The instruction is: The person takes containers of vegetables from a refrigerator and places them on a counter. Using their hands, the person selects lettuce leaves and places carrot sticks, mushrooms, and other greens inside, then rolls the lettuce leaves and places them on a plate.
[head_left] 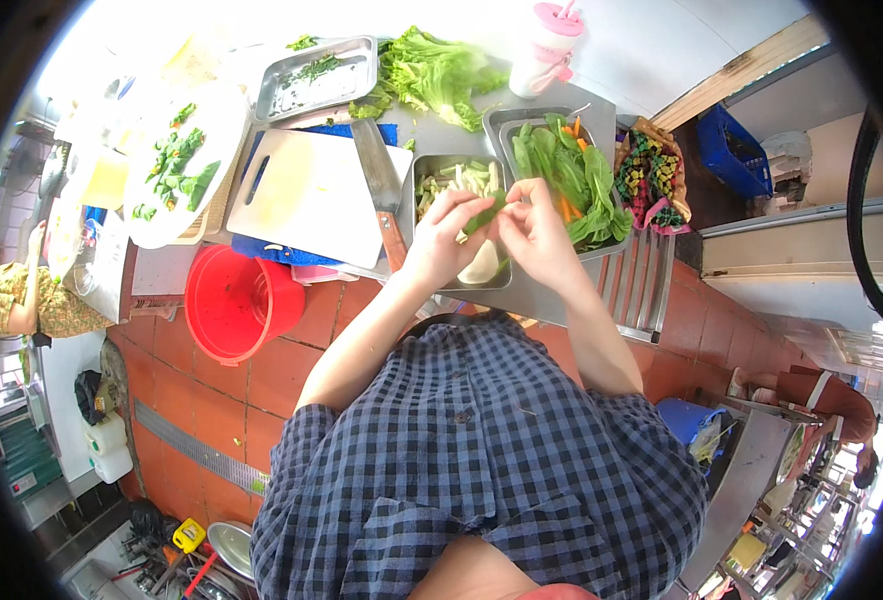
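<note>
Both of my hands meet over a metal tray [503, 284]. My left hand [442, 238] is closed on a small green leaf [493, 212], and its stalk end pokes out below the fingers. The fingertips of my right hand [534, 232] pinch the other side of that leaf. Beneath them the tray holds cut pale green stem pieces [462, 177] and a smooth whitish piece [482, 266], partly hidden. A second metal tray [554, 113] just to the right carries green leaves [572, 180] and orange strips. Left of my left hand lies a wooden-handled cleaver [378, 170], its blade over the cutting board's edge.
The white cutting board [312, 195] rests on a blue cloth. Behind are a shallow tray [317, 78], lettuce [432, 70] and a pink-lidded tumbler [545, 50]. A red bucket [242, 305] stands on the tiled floor at left. Other people are at the far left and right edges.
</note>
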{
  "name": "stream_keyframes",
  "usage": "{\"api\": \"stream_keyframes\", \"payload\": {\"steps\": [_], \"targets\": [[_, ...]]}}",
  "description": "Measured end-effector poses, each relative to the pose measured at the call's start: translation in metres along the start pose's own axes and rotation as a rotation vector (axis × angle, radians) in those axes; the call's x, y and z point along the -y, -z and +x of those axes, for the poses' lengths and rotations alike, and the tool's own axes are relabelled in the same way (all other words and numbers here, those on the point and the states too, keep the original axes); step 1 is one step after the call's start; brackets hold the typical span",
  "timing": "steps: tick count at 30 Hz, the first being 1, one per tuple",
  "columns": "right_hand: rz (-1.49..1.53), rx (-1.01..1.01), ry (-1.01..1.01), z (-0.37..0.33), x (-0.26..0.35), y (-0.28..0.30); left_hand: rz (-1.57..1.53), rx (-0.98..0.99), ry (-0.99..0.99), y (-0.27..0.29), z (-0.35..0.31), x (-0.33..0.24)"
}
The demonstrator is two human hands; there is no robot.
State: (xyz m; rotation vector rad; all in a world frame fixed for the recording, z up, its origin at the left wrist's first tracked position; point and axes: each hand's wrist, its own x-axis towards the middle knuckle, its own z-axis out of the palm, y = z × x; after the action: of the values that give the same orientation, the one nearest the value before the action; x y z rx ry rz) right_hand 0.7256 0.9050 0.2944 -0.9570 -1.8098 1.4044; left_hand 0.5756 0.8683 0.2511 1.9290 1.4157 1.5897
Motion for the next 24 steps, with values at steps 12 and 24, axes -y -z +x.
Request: {"api": "stream_keyframes", "payload": {"steps": [12, 24], "targets": [[0.774, 0.046, -0.296, -0.013, -0.046, -0.002, -1.076, 0.107, 0.870, 0.018, 0.003, -0.015], [0.154, 0.352, -0.268, 0.036, 0.004, 0.016, -0.412, 0.375, 0.738, 0.022, -0.007, -0.016]]}}
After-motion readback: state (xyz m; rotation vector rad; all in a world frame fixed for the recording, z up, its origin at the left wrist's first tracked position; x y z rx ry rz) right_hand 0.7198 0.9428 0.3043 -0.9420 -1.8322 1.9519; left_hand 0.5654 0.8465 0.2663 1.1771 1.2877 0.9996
